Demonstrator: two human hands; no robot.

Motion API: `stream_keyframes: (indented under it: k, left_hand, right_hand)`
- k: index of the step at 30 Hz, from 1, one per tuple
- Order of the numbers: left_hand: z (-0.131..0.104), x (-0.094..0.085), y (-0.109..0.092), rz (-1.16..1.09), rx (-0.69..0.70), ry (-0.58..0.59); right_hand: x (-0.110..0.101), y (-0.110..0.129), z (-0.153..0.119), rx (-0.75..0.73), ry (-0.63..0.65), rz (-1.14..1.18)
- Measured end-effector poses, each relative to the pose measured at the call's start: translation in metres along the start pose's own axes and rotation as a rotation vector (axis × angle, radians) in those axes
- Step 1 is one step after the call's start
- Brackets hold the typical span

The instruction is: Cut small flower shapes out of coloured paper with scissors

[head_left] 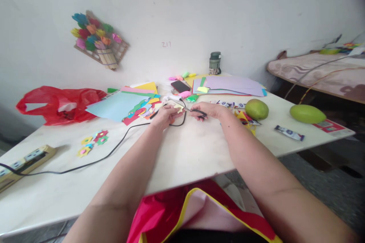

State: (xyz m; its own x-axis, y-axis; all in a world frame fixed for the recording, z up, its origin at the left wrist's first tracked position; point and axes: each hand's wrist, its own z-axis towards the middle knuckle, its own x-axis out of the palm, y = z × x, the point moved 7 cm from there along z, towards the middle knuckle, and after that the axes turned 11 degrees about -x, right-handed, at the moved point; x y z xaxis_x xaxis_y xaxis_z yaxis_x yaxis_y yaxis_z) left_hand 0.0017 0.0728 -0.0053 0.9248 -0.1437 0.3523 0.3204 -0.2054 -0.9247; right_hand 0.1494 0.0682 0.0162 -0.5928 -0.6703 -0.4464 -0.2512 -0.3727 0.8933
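Near the middle of the white table, my left hand (167, 115) pinches a small pale yellow paper piece (179, 107). My right hand (208, 110) is closed around the black handles of a pair of scissors (198, 112), whose blades point left at the paper. Just behind my hands are a white glue gun (172, 97) with a black cord and a green packet (192, 98). Colourful paper scraps (139, 111) lie left of my left hand.
Paper flowers (95, 140) and a power strip (31, 161) are at left, with a red bag (62, 102) behind. Coloured sheets (230, 85), a phone (180, 86) and a flask (215, 63) stand or lie at the back. Two green fruits (256, 109) are at right.
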Motion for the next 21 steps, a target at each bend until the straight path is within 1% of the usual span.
stream_keyframes:
  k: [6, 16, 21]
  left_hand:
    - [0.0003, -0.0008, 0.0004, 0.016, 0.004, -0.001]
    - [-0.0004, -0.0005, 0.0000, 0.009, -0.008, -0.012]
    - [0.0001, -0.0009, 0.0006, 0.013, -0.003, 0.015]
  right_hand:
    - [-0.0013, -0.0048, 0.0020, -0.004, 0.001, -0.005]
    - [-0.0019, -0.0057, 0.0016, -0.008, -0.012, 0.025]
    - [-0.0004, -0.0034, 0.0021, -0.036, 0.007, 0.016]
